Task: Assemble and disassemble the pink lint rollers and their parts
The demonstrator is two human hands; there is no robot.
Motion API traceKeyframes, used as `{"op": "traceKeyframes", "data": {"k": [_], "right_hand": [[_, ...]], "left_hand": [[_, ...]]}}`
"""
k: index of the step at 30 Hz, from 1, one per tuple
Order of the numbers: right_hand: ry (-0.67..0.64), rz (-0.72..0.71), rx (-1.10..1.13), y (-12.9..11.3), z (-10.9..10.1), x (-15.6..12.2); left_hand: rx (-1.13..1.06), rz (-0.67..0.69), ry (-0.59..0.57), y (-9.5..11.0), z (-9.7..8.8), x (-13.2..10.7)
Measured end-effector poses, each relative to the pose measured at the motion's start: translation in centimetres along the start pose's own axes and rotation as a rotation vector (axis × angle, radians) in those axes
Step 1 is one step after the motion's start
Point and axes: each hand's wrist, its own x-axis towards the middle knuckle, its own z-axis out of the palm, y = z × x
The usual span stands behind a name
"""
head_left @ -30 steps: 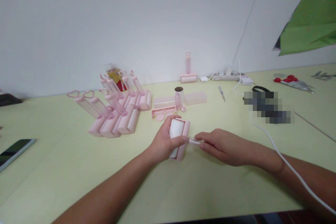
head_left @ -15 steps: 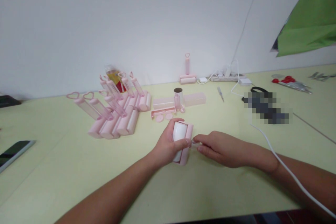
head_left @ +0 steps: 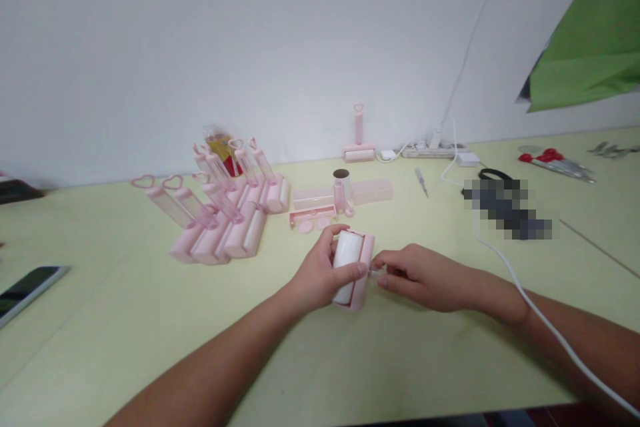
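Observation:
My left hand is wrapped round a lint roller head, a pink housing with a white sticky roll in it. Its thumb presses on the housing's side, and the head is held tilted over the table. Just to the right, my right hand pinches a small clear piece against or close beside the housing. The fingers partly hide that piece, so its kind and whether it is joined to the housing cannot be made out.
Several assembled pink lint rollers stand at left. Behind my hands are a pink open housing, round caps, clear covers and an upright white roll. A screwdriver, a power strip and a white cable lie rightward.
The roller head has shifted slightly right and tilted a little more in my left hand. My right hand has risen slightly, its fingers still at the housing's side.

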Motion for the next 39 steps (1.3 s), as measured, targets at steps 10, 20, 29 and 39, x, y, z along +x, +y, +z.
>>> {"op": "traceKeyframes", "data": {"k": [10,20,29,39], "right_hand": [[0.036,0.014,-0.009,0.6,-1.0,-0.2],[0.08,0.074,-0.018,2.3,-1.0,0.1],[0.114,0.06,-0.028,3.4,-1.3,0.6],[0.163,0.09,-0.009,4.5,-1.2,0.8]], "left_hand": [[0.345,0.139,0.015,2.0,-1.0,-0.4],[1.254,0.534,-0.024,10.7,-0.6,6.4],[1.666,0.244,-0.252,9.8,3.6,19.2],[1.559,0.193,-0.314,9.0,3.6,21.0]]}}
